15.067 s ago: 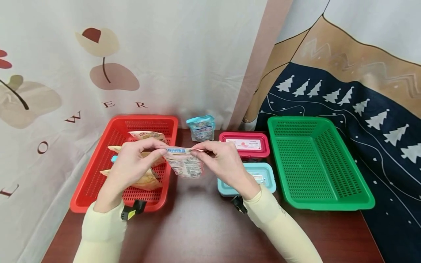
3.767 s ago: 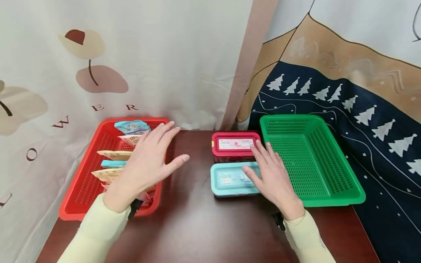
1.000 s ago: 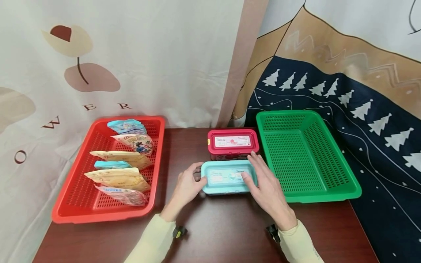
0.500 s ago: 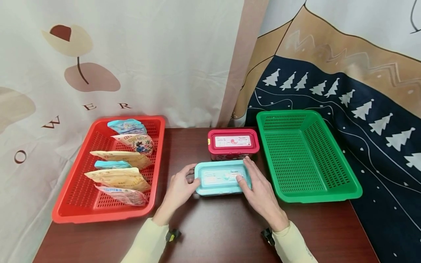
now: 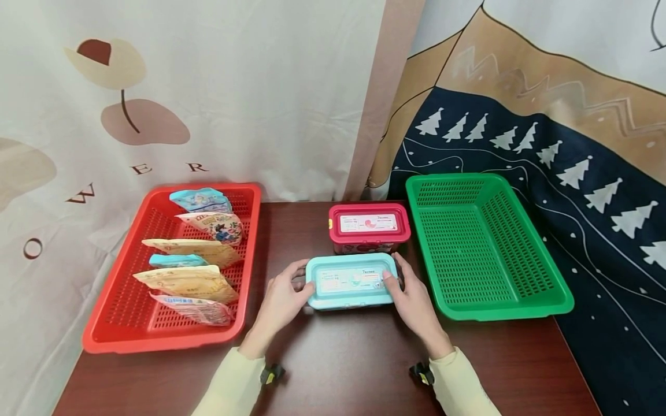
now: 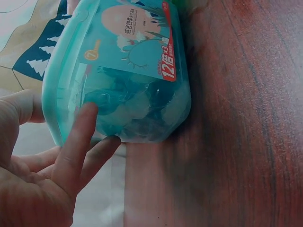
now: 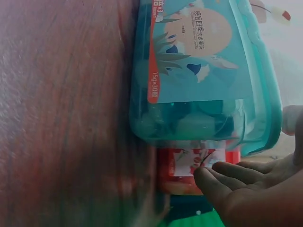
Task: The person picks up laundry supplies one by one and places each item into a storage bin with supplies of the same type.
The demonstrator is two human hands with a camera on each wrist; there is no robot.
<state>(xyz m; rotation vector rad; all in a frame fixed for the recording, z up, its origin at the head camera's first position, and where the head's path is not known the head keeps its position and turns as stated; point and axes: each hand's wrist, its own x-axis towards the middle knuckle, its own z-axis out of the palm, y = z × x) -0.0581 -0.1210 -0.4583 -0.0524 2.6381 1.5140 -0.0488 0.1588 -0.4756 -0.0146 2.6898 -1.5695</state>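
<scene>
A turquoise laundry pod box (image 5: 351, 281), see-through with pods inside, sits on the brown table between my hands. My left hand (image 5: 283, 299) holds its left end, thumb on the lid's corner. In the left wrist view, fingertips (image 6: 89, 113) lie against the clear end wall. My right hand (image 5: 414, 300) holds the right end, thumb on the lid and fingers round the far corner. Their tips (image 7: 201, 177) show beside the end wall in the right wrist view. Just behind stands a crimson laundry pod box (image 5: 369, 227) of the same shape, its lid closed.
On the left, a red basket (image 5: 91, 332) holds several snack-like pouches (image 5: 184, 281) standing in a row. A green basket (image 5: 512, 312) with a bare mesh floor stands on the right. Printed curtains (image 5: 291, 104) hang behind the table.
The pink pouch held earlier and the blue pouch from the table are now in the red basket. Within the last second the turquoise box slid slightly left, my hands moving with it.
</scene>
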